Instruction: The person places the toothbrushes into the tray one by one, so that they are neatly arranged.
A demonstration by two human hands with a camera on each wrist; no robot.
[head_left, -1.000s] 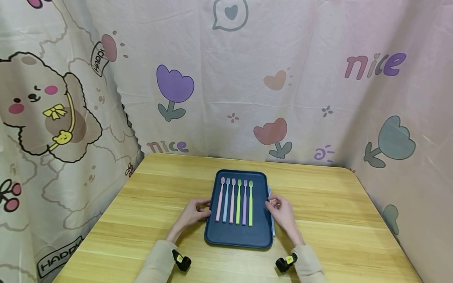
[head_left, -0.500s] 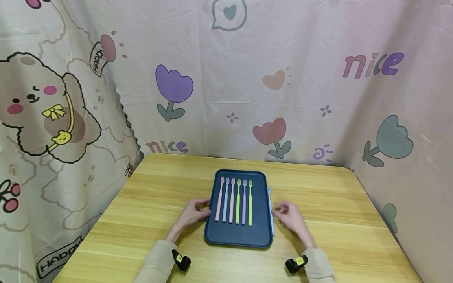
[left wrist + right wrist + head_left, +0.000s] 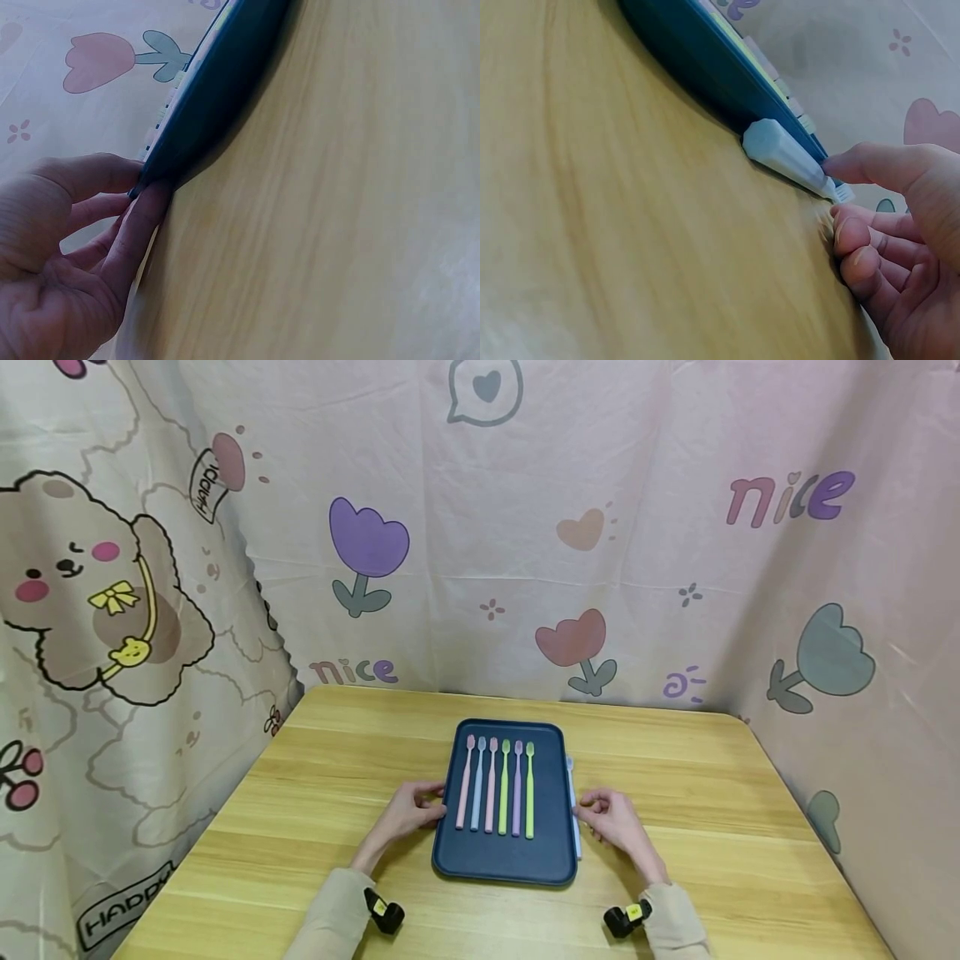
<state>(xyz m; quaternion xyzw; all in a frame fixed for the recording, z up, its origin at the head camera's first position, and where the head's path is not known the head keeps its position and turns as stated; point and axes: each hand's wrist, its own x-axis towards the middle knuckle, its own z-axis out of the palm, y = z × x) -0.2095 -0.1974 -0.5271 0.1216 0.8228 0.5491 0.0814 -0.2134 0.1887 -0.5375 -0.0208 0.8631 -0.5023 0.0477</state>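
While six toothbrushes (image 3: pixel 495 787) lie in tray (image 3: pixel 501 863): left hand (image 3: pixel 408 812) pinching rim; right hand (image 3: pixel 611 818) loosely curled, empty.

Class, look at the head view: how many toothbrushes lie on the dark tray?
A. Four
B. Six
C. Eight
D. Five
B: six toothbrushes lie side by side on the tray; a seventh, pale blue one lies off it, along its right edge.
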